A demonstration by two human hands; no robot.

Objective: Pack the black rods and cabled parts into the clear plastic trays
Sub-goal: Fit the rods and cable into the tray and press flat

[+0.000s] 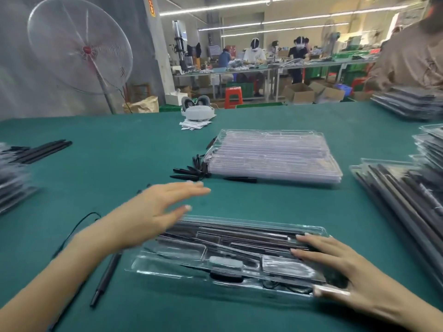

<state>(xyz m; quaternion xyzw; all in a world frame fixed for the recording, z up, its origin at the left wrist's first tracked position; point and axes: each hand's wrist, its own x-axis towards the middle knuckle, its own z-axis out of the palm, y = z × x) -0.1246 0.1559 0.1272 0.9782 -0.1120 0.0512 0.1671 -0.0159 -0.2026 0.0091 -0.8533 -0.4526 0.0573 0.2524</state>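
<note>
A loose black rod [105,279] lies on the green table [119,164] left of the left hand [155,209], which hovers flat-fingered and empty, blurred, perhaps reaching. Beneath and to its right, the filled clear plastic tray [227,257] is steadied by the right hand [335,267], fingers pressing flat. No writing is legible.

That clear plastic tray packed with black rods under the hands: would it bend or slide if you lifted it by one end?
The clear plastic tray packed with black rods looks thin-walled, so it would probably flex some. The long rods lying lengthwise may stiffen it. On the green table cover it would likely slide when pushed; the right hand rests flat on it.
</note>
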